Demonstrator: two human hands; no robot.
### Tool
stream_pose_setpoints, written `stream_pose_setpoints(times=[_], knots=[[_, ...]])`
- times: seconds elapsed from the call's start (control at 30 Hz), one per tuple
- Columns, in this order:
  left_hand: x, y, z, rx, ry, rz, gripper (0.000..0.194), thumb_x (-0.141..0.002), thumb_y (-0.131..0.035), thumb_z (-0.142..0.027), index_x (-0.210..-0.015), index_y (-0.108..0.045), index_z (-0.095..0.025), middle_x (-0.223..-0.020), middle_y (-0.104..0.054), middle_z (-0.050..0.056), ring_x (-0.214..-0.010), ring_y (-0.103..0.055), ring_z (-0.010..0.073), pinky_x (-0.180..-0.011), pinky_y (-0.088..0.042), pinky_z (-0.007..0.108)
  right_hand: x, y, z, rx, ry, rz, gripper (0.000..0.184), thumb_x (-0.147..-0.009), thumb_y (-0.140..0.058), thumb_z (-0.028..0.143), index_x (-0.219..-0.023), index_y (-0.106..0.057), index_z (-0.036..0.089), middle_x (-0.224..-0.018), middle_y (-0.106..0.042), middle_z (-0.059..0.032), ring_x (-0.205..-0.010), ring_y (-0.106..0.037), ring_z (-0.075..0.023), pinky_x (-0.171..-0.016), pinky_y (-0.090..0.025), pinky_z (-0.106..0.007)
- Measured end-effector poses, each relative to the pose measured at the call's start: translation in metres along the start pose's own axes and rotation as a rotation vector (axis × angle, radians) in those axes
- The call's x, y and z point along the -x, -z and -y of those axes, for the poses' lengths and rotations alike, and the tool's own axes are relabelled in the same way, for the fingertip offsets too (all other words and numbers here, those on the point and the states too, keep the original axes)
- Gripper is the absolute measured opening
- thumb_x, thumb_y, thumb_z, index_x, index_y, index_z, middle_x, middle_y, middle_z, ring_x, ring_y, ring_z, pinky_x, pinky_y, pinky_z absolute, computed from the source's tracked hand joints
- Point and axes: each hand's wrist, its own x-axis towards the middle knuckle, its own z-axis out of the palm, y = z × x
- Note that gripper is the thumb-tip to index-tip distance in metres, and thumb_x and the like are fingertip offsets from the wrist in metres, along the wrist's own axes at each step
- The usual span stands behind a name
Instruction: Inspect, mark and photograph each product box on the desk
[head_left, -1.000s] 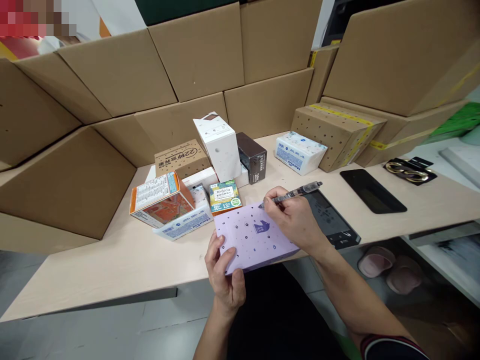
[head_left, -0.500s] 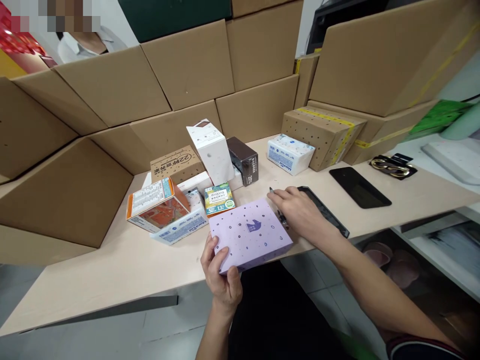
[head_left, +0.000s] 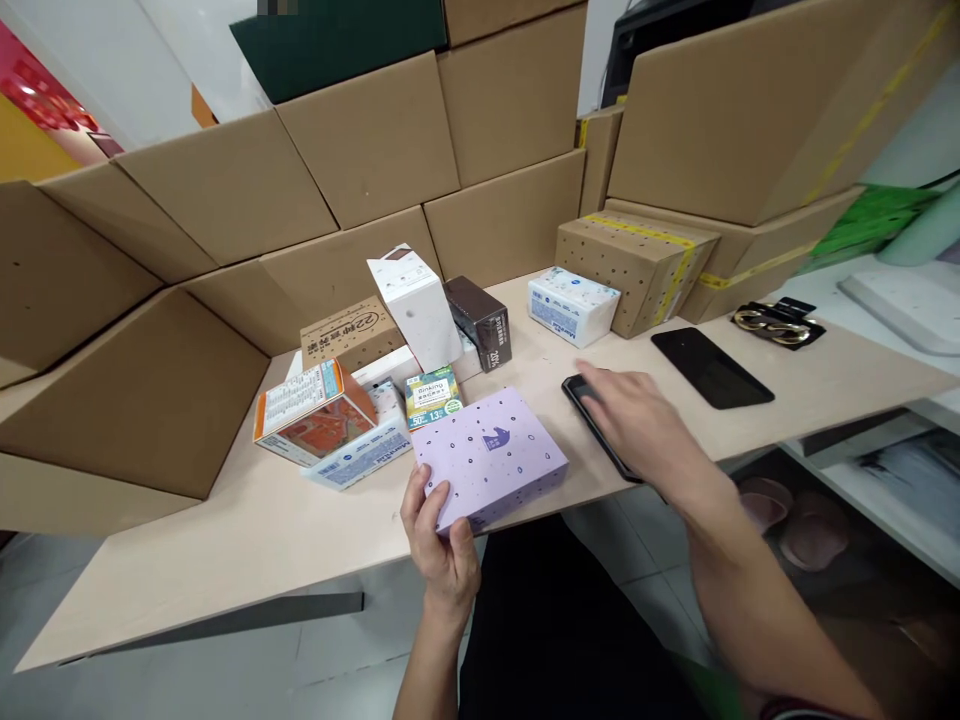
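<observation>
My left hand (head_left: 442, 545) grips the near left corner of a lilac box (head_left: 491, 455) with small spots and a purple animal print. The box sits at the table's front edge, slightly tilted. To its right, my right hand (head_left: 634, 425) is over a dark, flat, rimmed rectangular object (head_left: 604, 440) that looks like a phone or shallow tray. Motion smears the fingers of that hand, so its grip is unclear. Behind the lilac box lies a small yellow-green box (head_left: 433, 397) marked "Binking".
An orange-and-white box (head_left: 315, 415) leans on a tissue pack (head_left: 360, 450) at left. Behind stand a white carton (head_left: 416, 310) and a dark brown box (head_left: 480, 320). Another tissue pack (head_left: 574, 305), a black phone (head_left: 711, 368) and gold-coloured scissors (head_left: 776, 323) lie right. Cardboard boxes (head_left: 367, 140) wall the back.
My right hand has moved right, away from the lilac box; the slim pen-like item no longer shows. The dark rimmed object has shifted left. My left hand still holds the box.
</observation>
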Motion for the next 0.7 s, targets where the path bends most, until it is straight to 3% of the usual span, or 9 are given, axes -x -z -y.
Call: stream_pose_setpoints(times=[0.1, 0.2, 0.33, 0.4, 0.53, 0.6, 0.7], knots=[[0.002, -0.001, 0.0, -0.005, 0.004, -0.015, 0.035, -0.103, -0.047, -0.037, -0.132, -0.057, -0.02, -0.142, -0.055, 0.017, -0.137, -0.052, 0.0276, -0.113, -0.044, 0.052, 0.041, -0.002, -0.013, -0.012, -0.274, -0.092, 0.071, -0.099, -0.043, 0.057, -0.153, -0.038, 0.011, -0.133, -0.06, -0.0228, -0.117, -0.056, -0.0372, -0.098, -0.048, -0.051], [0.003, -0.003, 0.0, 0.001, 0.013, -0.02, 0.037, -0.103, -0.046, -0.038, -0.133, -0.056, -0.02, -0.144, -0.054, 0.016, -0.137, -0.052, 0.028, -0.114, -0.043, 0.052, 0.069, -0.015, -0.008, 0.029, -0.308, -0.072, 0.083, -0.093, -0.045, 0.068, -0.154, -0.037, 0.012, -0.133, -0.055, -0.026, -0.121, -0.052, -0.0417, -0.095, -0.049, -0.057], [0.002, -0.007, 0.0, 0.065, 0.033, -0.07, 0.041, -0.101, -0.045, -0.037, -0.138, -0.054, -0.021, -0.146, -0.052, 0.016, -0.137, -0.05, 0.0295, -0.112, -0.043, 0.051, 0.074, -0.031, 0.007, 0.08, -0.313, -0.119, 0.081, -0.093, -0.05, 0.063, -0.154, -0.036, 0.012, -0.132, -0.051, -0.0272, -0.12, -0.049, -0.042, -0.093, -0.048, -0.062], [0.003, -0.007, -0.001, 0.09, 0.055, -0.162, 0.041, -0.1, -0.045, -0.035, -0.138, -0.054, -0.022, -0.142, -0.054, 0.014, -0.134, -0.052, 0.0292, -0.109, -0.045, 0.051, 0.069, -0.035, 0.009, 0.077, -0.321, -0.156, 0.074, -0.094, -0.051, 0.056, -0.153, -0.038, 0.014, -0.128, -0.053, -0.0256, -0.115, -0.05, -0.0402, -0.09, -0.048, -0.062], [0.013, 0.001, -0.01, 0.097, -0.068, -0.369, 0.033, -0.093, -0.048, -0.03, -0.121, -0.065, -0.026, -0.11, -0.062, 0.007, -0.105, -0.062, 0.0252, -0.091, -0.052, 0.046, 0.064, -0.036, 0.003, -0.023, -0.312, -0.229, 0.069, -0.094, -0.053, 0.046, -0.152, -0.039, 0.012, -0.123, -0.055, -0.0245, -0.114, -0.05, -0.0389, -0.092, -0.046, -0.063], [0.021, 0.007, -0.021, 0.168, -0.144, -0.271, 0.029, -0.093, -0.047, -0.031, -0.114, -0.067, -0.028, -0.097, -0.063, 0.006, -0.089, -0.063, 0.0237, -0.077, -0.054, 0.043, 0.065, -0.033, -0.001, -0.144, -0.339, -0.222, 0.072, -0.092, -0.055, 0.047, -0.153, -0.037, 0.012, -0.123, -0.058, -0.0232, -0.115, -0.051, -0.038, -0.097, -0.045, -0.063], [0.029, 0.011, -0.045, 0.42, -0.084, 0.111, 0.032, -0.098, -0.044, -0.035, -0.119, -0.066, -0.026, -0.095, -0.068, 0.007, -0.084, -0.066, 0.0238, -0.071, -0.055, 0.041, 0.071, -0.021, 0.002, -0.358, -0.447, -0.164, 0.078, -0.09, -0.058, 0.053, -0.155, -0.036, 0.018, -0.13, -0.06, -0.0193, -0.119, -0.054, -0.0355, -0.1, -0.046, -0.058]])
